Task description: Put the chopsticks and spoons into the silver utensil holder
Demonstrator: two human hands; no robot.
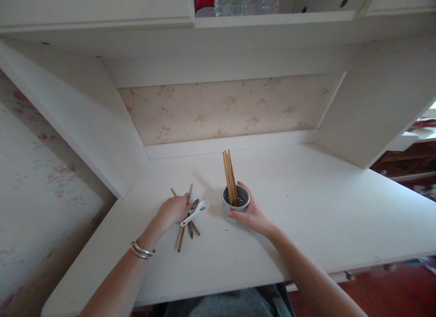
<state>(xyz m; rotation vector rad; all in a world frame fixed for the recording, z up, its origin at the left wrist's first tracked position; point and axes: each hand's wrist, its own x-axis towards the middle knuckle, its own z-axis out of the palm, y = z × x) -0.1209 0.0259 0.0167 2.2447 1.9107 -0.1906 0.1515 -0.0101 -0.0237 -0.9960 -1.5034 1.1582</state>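
My right hand (254,215) is wrapped around a grey metal utensil holder (235,213), thumb at the front and fingers behind its right side. Several wooden chopsticks (230,176) stand upright in the holder, leaning slightly left. To the left, my left hand (174,209) reaches palm down onto a small pile of cutlery, its fingers drawn together; what they grip is hidden. In that pile are a white ceramic spoon (195,213) with a blue mark, a metal spoon (194,204), and crossed chopsticks (181,239) lying flat. Another metal piece (190,230) pokes out below the ceramic spoon.
The white desktop (306,203) stretches under both hands, closed in by side panels and a floral back panel (221,110). An overhead shelf (272,21) holds clear plastic bottles (230,2) and a red package (204,0). Drawer knobs (349,275) show below the front edge.
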